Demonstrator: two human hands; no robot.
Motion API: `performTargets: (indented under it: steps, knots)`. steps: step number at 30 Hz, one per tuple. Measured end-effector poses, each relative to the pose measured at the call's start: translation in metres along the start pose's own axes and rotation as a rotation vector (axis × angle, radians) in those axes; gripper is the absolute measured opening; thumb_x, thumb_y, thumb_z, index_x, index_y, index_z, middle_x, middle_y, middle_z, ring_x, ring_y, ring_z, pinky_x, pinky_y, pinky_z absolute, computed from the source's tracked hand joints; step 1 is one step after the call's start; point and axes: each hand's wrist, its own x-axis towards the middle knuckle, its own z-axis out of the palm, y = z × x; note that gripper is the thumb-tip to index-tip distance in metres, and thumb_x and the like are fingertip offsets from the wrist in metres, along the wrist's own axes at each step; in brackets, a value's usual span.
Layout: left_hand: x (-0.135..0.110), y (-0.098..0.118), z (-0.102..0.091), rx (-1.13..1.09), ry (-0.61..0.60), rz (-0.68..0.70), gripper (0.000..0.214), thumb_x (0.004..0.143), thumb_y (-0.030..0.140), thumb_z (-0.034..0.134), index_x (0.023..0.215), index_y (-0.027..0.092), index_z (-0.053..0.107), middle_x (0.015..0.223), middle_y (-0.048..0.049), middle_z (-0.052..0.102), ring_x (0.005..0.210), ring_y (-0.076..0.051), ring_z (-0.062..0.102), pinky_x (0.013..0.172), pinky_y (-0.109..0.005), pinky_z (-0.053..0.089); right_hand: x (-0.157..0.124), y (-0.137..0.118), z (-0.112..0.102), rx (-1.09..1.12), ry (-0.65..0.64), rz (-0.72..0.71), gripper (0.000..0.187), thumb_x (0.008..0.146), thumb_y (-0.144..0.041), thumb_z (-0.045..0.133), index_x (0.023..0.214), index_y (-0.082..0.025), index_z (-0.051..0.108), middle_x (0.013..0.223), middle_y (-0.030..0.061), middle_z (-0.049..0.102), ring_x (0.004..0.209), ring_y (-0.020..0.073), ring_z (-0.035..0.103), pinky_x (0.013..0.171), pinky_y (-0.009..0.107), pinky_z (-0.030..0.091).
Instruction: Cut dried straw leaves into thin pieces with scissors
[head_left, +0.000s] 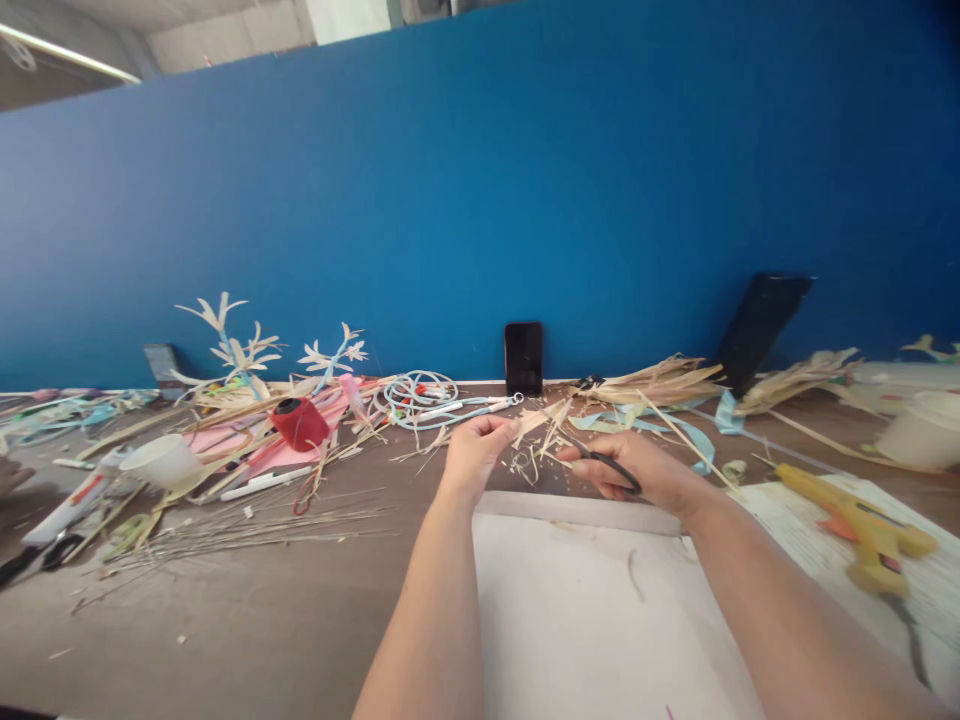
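Scissors [616, 464] sit in the right hand [646, 462], curled round the dark handle, probably for control with the blades near the pale strip [534, 421]; the left hand [478, 452] pinches that strip over the littered desk [300, 620], likely to steady it, and it looks thin, dry and splayed at its far end

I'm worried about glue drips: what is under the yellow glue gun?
The glue gun lies mostly on white paper with faint markings; whatever its body covers there cannot be seen.
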Motion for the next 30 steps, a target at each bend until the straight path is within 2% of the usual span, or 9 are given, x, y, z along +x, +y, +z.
performTargets:
  steps: [6, 9, 12, 16, 22, 30]
  knots:
    - [-0.003, 0.000, 0.001, 0.041, -0.121, -0.004, 0.035, 0.059, 0.046, 0.070, 0.075, 0.015, 0.064, 0.058, 0.0023, 0.050, 0.046, -0.005, 0.035, 0.043, -0.019, 0.026, 0.002, 0.007, -0.001, 0.010, 0.019, -0.014, 0.051, 0.070, -0.050, 0.063, 0.104, -0.011, 0.065, 0.050, -0.0018, 0.053, 0.044, 0.0093, 0.044, 0.047, 0.024, 0.034]
    - [-0.004, -0.002, 0.003, 0.070, -0.209, -0.041, 0.033, 0.057, 0.043, 0.072, 0.072, 0.015, 0.063, 0.058, 0.0024, 0.050, 0.046, -0.005, 0.037, 0.044, -0.019, 0.028, 0.006, 0.011, 0.001, -0.001, 0.024, -0.027, 0.041, 0.071, -0.050, 0.063, 0.089, -0.014, 0.068, 0.051, -0.0013, 0.055, 0.046, 0.0099, 0.047, 0.049, 0.024, 0.036]
    - [-0.005, -0.005, 0.006, 0.079, -0.253, -0.073, 0.031, 0.057, 0.041, 0.072, 0.070, 0.015, 0.062, 0.061, 0.0012, 0.052, 0.050, -0.006, 0.041, 0.045, -0.019, 0.032, 0.010, 0.017, 0.004, 0.000, 0.011, -0.053, 0.037, 0.072, -0.051, 0.061, 0.069, -0.014, 0.064, 0.053, 0.0004, 0.058, 0.047, 0.0103, 0.049, 0.050, 0.024, 0.037]
    - [-0.006, -0.005, 0.009, 0.051, -0.273, -0.112, 0.029, 0.057, 0.038, 0.072, 0.069, 0.014, 0.061, 0.059, 0.0018, 0.050, 0.049, -0.006, 0.041, 0.045, -0.019, 0.033, 0.013, 0.022, 0.008, 0.029, 0.015, -0.096, 0.042, 0.073, -0.054, 0.058, 0.060, -0.015, 0.059, 0.055, 0.0017, 0.059, 0.049, 0.0103, 0.049, 0.051, 0.024, 0.037]
    - [-0.007, -0.004, 0.011, 0.013, -0.289, -0.127, 0.029, 0.057, 0.038, 0.073, 0.068, 0.014, 0.060, 0.055, 0.0024, 0.049, 0.045, -0.005, 0.040, 0.043, -0.019, 0.031, 0.011, 0.021, 0.008, 0.121, 0.002, -0.071, 0.046, 0.073, -0.057, 0.055, 0.057, -0.014, 0.057, 0.055, 0.0014, 0.057, 0.047, 0.0085, 0.045, 0.047, 0.021, 0.032]
    - [-0.006, -0.004, 0.013, -0.019, -0.259, -0.110, 0.028, 0.057, 0.035, 0.073, 0.068, 0.013, 0.060, 0.054, 0.0033, 0.046, 0.044, -0.004, 0.037, 0.040, -0.017, 0.029, 0.010, 0.021, 0.008, 0.208, -0.016, -0.022, 0.040, 0.073, -0.052, 0.060, 0.061, -0.013, 0.060, 0.055, 0.0012, 0.056, 0.048, 0.0080, 0.044, 0.045, 0.020, 0.029]
